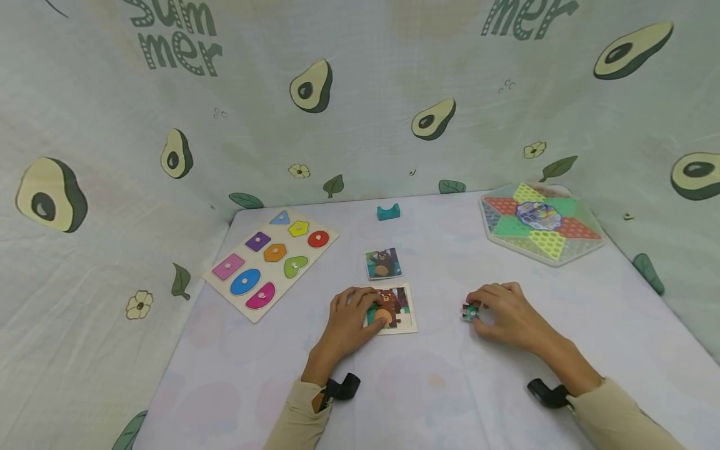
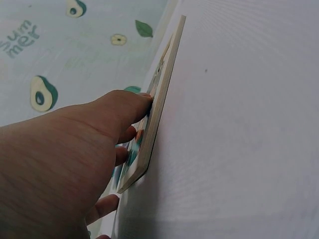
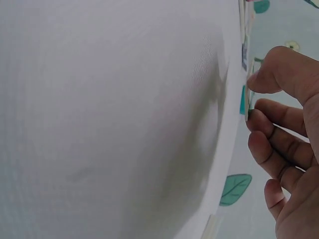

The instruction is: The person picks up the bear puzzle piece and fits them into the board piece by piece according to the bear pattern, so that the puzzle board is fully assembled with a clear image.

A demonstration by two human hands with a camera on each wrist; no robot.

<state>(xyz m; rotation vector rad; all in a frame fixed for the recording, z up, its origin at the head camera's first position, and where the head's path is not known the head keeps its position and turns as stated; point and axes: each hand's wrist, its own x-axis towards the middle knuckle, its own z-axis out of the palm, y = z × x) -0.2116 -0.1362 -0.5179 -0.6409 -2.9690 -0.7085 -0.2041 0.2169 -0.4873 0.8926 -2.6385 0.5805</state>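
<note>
A small wooden jigsaw board with a brown bear picture lies on the table, its right side showing gaps. My left hand rests over its left part, thumb and fingertips on the picture. In the left wrist view, the thumb touches the face of the board near its edge. Off to the right, my right hand pinches a small green and dark puzzle piece between thumb and fingers. The right wrist view shows that piece edge-on at the fingertips.
A square bear picture lies just beyond the board. Farther back sits a teal curved block. At the left is a shape puzzle board; at the back right, a hexagonal star-patterned game board. A printed cloth backdrop rises behind.
</note>
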